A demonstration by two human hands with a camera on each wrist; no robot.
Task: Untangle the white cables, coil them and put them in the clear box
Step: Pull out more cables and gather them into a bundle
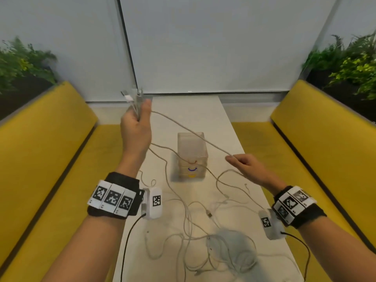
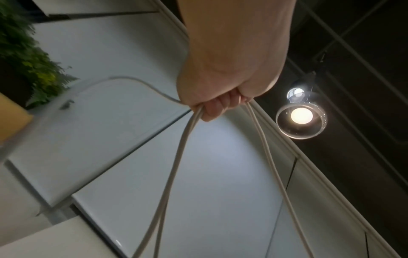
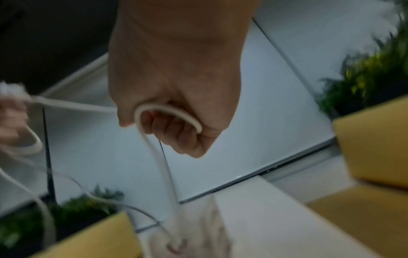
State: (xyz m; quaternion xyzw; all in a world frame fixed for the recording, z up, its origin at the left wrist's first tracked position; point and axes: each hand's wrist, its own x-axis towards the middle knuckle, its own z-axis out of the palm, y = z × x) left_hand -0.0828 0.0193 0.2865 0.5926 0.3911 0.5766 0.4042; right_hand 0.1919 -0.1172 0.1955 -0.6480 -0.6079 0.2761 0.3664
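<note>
My left hand (image 1: 136,121) is raised over the table's left side and grips a bundle of white cable ends (image 1: 132,97), plugs sticking up. In the left wrist view several strands (image 2: 176,165) hang from its curled fingers (image 2: 217,106). One white cable (image 1: 193,133) runs taut from there across the clear box (image 1: 192,155) to my right hand (image 1: 242,165), which pinches it. The right wrist view shows that cable (image 3: 167,113) looped inside the curled fingers (image 3: 176,132). A tangle of white cables (image 1: 203,226) lies on the table near me.
The narrow white table (image 1: 203,110) runs away from me between two yellow benches (image 1: 50,139) (image 1: 325,129). Plants (image 1: 24,64) (image 1: 350,64) stand behind each bench. A crumpled clear bag (image 1: 234,247) lies among the cables. Black wrist-camera leads (image 1: 130,233) hang by my forearms.
</note>
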